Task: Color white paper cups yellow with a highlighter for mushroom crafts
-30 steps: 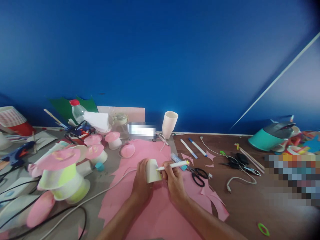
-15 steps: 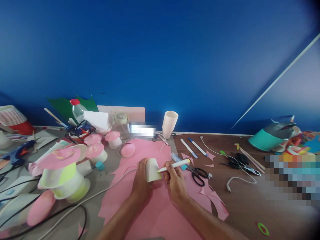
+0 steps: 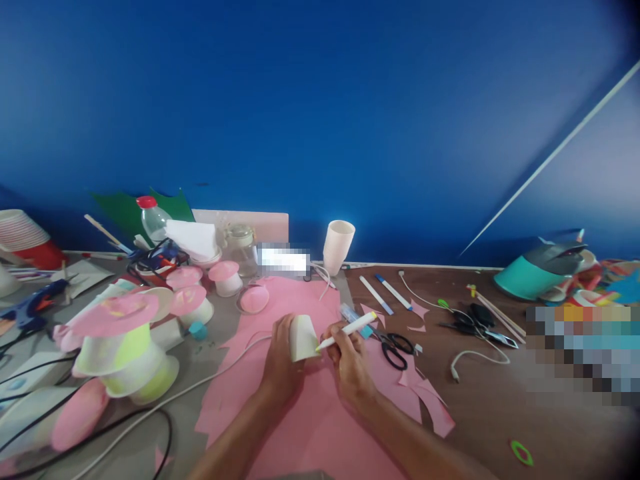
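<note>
Blue wall backs a cluttered craft table point(image 3: 500, 413) with pink paper point(image 3: 310, 427) spread on it. Left hand point(image 3: 281, 360) wraps a light, easily crushed paper cup point(image 3: 302, 337), best held around its side; right hand point(image 3: 350, 360) pinches a marker point(image 3: 346, 331), tip at the cup. An empty-looking white cup point(image 3: 339, 247) leans by the wall.

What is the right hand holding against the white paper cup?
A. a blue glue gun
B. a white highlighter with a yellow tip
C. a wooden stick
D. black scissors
B: the right hand holds a white highlighter, its yellow tip at the paper cup gripped by the left hand.
</note>
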The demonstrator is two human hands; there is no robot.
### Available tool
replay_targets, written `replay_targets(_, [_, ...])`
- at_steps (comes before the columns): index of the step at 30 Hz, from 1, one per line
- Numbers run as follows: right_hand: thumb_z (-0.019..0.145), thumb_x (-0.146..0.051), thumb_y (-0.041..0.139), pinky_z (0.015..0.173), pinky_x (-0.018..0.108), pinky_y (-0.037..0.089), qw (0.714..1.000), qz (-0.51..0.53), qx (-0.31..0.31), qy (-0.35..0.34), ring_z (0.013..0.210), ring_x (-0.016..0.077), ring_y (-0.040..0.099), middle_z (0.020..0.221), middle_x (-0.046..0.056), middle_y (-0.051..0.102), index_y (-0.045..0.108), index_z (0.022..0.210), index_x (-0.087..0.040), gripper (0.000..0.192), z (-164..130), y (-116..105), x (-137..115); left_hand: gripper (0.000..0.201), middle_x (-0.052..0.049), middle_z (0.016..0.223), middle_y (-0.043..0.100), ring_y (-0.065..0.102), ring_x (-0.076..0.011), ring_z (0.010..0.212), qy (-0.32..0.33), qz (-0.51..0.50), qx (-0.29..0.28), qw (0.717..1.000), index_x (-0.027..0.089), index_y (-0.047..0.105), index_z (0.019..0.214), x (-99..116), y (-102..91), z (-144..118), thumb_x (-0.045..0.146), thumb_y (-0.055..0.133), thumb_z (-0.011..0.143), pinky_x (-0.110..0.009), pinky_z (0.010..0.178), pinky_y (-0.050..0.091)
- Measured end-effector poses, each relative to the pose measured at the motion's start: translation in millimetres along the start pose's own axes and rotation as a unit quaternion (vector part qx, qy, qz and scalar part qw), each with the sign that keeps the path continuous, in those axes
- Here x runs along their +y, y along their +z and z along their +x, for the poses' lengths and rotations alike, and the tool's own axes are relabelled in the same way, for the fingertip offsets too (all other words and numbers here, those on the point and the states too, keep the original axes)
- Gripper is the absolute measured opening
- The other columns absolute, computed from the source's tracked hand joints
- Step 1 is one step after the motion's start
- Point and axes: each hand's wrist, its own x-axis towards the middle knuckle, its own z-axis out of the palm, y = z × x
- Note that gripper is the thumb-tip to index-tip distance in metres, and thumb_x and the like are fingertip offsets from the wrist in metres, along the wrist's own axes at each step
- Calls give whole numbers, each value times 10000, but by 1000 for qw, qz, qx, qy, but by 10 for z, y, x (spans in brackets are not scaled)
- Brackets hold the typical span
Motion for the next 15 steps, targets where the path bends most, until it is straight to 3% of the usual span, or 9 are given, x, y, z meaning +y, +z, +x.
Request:
replay_targets(6, [780,-475,665,439,232,276,999,-25,0,-28,431,82,277,437,-77,338,492,525,-206,409,-32,24,-11,492,-132,1143,563,571,-299,1054,4,-6,7,1000,194,472,1188,0,-3,-4,207,618,719,-487,917,489])
replay_targets(15, [808,-526,649,461,236,267,998,-34,-21,-54,459,91,292,460,-78,359,561,636,-202,377,0,-11,79,429,-118,1107,577,580,-279,1013,5,-3,1,1000,201,486,1151,24,-6,3,172,599,738,-462,873,505])
